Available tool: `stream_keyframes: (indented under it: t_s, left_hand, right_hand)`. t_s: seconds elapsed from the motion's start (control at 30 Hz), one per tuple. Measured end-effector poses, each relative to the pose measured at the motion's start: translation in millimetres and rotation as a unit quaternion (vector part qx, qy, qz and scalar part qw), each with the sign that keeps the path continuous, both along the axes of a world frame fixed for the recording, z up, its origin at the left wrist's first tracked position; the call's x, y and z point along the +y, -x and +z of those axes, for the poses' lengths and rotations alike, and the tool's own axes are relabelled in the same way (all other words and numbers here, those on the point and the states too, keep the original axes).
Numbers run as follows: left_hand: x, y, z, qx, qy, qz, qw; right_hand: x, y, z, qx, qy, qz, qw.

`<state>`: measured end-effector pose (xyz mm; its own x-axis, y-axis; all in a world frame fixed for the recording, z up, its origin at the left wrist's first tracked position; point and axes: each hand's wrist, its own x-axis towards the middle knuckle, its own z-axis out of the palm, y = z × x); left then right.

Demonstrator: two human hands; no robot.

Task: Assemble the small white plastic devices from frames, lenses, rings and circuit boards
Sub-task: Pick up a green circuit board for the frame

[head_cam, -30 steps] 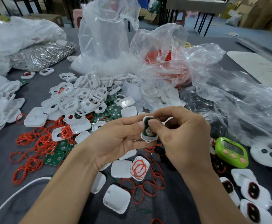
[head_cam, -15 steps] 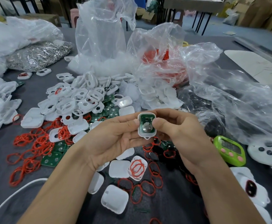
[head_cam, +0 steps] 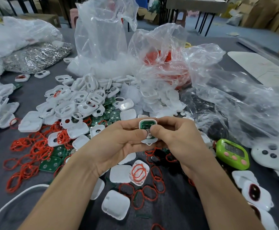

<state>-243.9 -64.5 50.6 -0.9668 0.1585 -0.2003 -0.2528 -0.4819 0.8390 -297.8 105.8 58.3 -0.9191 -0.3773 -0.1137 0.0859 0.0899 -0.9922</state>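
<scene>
Above the table's middle I hold a small white frame with a green circuit board (head_cam: 146, 125) seated in it. My left hand (head_cam: 119, 141) grips it from the left, and my right hand (head_cam: 177, 138) from the right. Both thumbs press on the board's lower half, over its round metal dome. A heap of white frames (head_cam: 79, 100) lies behind my hands. Red rings (head_cam: 36, 146) and green boards (head_cam: 51, 163) are scattered at the left. White covers (head_cam: 115, 207) lie near my forearms.
Clear plastic bags (head_cam: 235, 100) of parts stand at the back and right. A bag of metal pieces (head_cam: 36, 58) lies at the far left. A green timer (head_cam: 232, 153), a white controller (head_cam: 271, 156) and finished devices (head_cam: 254, 195) sit at the right. A white cable (head_cam: 11, 201) crosses the lower left.
I have turned the frame face up, so its green board shows. Both thumbs have since moved onto the board's lower half and press there.
</scene>
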Motion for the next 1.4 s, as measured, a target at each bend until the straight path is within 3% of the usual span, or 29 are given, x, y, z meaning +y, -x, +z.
stream_keyframes:
  t_s: [0.07,0.2,0.33,0.7,1.13,1.27,1.4]
  left_hand:
    - [2,2,0,0.000,0.022,0.014,1.000]
    - [3,3,1,0.008,0.033,0.028,0.999]
    - [3,4,1,-0.002,0.031,0.049,0.998]
    - [7,4,-3,0.004,0.052,0.044,0.998]
    - [3,4,-7,0.029,0.066,0.017,0.997]
    - [3,6,-9,0.027,0.081,0.041,0.996]
    - [4,9,-12,0.011,0.083,0.076,0.994]
  right_hand:
    - [0,0,-2,0.007,-0.009,-0.003,1.000]
    - [4,3,5,-0.061,0.073,0.034,0.995]
    - [11,9,8,-0.077,0.099,0.006,0.992]
    - [0,2,-4,0.107,-0.048,-0.022,0.993]
    - [-1,-1,-4,0.113,-0.065,-0.051,0.990]
    - [-5,-5,-2,0.173,-0.125,-0.091,0.973]
    - [-7,-12,1,0.295,-0.174,-0.155,0.927]
